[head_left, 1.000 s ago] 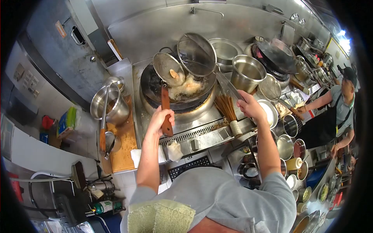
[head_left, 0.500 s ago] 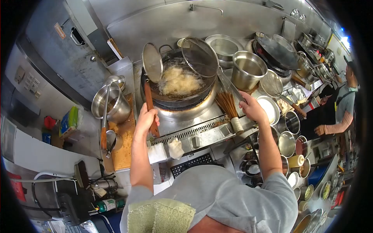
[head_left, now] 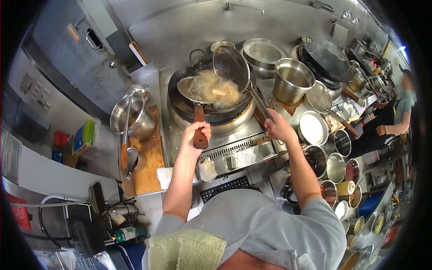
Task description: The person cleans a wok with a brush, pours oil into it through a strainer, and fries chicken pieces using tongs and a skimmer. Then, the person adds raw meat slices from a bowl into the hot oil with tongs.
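My left hand (head_left: 196,137) is closed around the wooden handle of a round skimmer (head_left: 188,92), whose head is tilted at the left side of the wok. A long metal handle is gripped in my right hand (head_left: 281,128); it belongs to a round mesh strainer (head_left: 231,60) raised at a slant over the wok's right side. Between the two tools, pale golden frying food (head_left: 220,92) bubbles in dark oil. The black wok (head_left: 177,101) sits on a steel burner. Whether the skimmer touches the food I cannot tell.
To the left, a steel pot (head_left: 139,123) stands by a wooden board (head_left: 150,173). On the right are a tall steel pot (head_left: 292,83), a bowl of white contents (head_left: 311,128) and several ingredient containers. A co-worker (head_left: 400,108) stands at far right.
My left hand and the skimmer have moved right, the skimmer's head lowering toward the food. My right hand has shifted slightly left, its strainer still raised. The food looks more golden.
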Tool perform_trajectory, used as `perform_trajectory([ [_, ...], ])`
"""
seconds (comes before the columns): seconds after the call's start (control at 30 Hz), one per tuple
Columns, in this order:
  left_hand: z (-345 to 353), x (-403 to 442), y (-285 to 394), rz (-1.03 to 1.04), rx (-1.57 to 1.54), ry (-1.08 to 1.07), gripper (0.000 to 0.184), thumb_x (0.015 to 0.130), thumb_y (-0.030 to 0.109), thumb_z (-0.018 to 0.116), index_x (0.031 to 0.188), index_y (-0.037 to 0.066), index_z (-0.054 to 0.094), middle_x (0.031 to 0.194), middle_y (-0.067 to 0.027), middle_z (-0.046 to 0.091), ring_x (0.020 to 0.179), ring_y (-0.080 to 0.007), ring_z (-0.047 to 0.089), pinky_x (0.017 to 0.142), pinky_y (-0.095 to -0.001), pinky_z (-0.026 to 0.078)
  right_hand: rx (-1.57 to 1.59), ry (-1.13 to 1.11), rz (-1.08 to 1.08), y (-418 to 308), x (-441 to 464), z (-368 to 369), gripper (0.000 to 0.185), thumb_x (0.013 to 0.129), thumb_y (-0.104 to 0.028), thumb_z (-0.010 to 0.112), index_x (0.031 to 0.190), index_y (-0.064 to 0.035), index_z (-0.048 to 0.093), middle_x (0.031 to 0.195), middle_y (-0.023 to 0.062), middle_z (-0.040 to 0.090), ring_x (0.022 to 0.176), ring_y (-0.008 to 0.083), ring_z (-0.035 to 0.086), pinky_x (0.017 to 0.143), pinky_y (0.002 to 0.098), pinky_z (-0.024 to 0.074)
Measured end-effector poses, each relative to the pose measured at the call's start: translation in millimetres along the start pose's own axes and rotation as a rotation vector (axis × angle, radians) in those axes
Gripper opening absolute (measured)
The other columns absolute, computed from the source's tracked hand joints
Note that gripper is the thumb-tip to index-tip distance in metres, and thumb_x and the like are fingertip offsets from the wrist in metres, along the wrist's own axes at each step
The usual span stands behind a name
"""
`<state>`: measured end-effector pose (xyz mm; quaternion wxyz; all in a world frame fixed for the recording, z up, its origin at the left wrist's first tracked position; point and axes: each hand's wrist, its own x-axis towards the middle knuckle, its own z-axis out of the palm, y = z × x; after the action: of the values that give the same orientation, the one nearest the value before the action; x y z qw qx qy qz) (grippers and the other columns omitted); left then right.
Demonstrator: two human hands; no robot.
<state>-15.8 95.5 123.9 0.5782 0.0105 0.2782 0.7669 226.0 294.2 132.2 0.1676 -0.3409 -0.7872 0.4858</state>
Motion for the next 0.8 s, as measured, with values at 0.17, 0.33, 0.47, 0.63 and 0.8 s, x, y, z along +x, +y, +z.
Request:
perform_trajectory([
  [0.17,23,-31,-13,-0.013,-0.017,-0.03,0.017,0.088,0.005,0.052,0.099,-0.004,0.044,0.078,-0.0057,0.049,0.059,-0.008,0.047,0.05,-0.0197,0.043,0.182,-0.058,0.057,-11,-7,-7,0.044,0.088,-0.007,0.049,0.132,-0.0014,0.04,0.071,0.0043,0.054,0.057,0.0119,0.051,0.047,0.0281,0.043],
  [0.33,25,-36,-16,0.047,0.224,0.017,0.01,0.085,0.006,0.054,0.089,0.0,0.047,0.072,-0.003,0.049,0.054,-0.0075,0.045,0.047,-0.0213,0.041,-0.058,-0.042,-0.116,0,2,-9,0.043,0.09,-0.006,0.046,0.132,-0.0027,0.041,0.072,0.0019,0.052,0.055,0.0096,0.047,0.044,0.0249,0.0377],
  [0.47,-5,-30,-4,0.042,0.307,-0.016,0.013,0.086,0.007,0.053,0.094,0.002,0.045,0.074,-0.0049,0.049,0.053,-0.0087,0.046,0.047,-0.0241,0.04,0.049,-0.079,-0.041,-3,-15,-11,0.045,0.091,-0.005,0.046,0.135,-0.0071,0.039,0.071,-0.003,0.047,0.051,0.0045,0.037,0.04,0.0202,0.0289],
  [0.63,15,-65,-10,0.161,0.501,0.119,0.014,0.085,0.005,0.052,0.097,0.003,0.045,0.074,-0.0067,0.05,0.054,-0.0112,0.049,0.046,-0.027,0.043,-0.021,-0.014,-0.097,-18,-31,-28,0.042,0.088,-0.006,0.048,0.129,-0.0013,0.045,0.069,0.0039,0.054,0.059,0.0119,0.049,0.056,0.0269,0.0417],
  [0.8,3,-74,0,0.171,0.599,0.16,0.02,0.084,0.004,0.052,0.102,0.005,0.043,0.073,-0.0056,0.05,0.053,-0.0126,0.051,0.044,-0.029,0.045,-0.025,0.043,-0.079,-32,-44,-26,0.043,0.087,-0.005,0.047,0.13,-0.0018,0.045,0.069,0.0042,0.052,0.059,0.0118,0.046,0.056,0.0265,0.0408],
])
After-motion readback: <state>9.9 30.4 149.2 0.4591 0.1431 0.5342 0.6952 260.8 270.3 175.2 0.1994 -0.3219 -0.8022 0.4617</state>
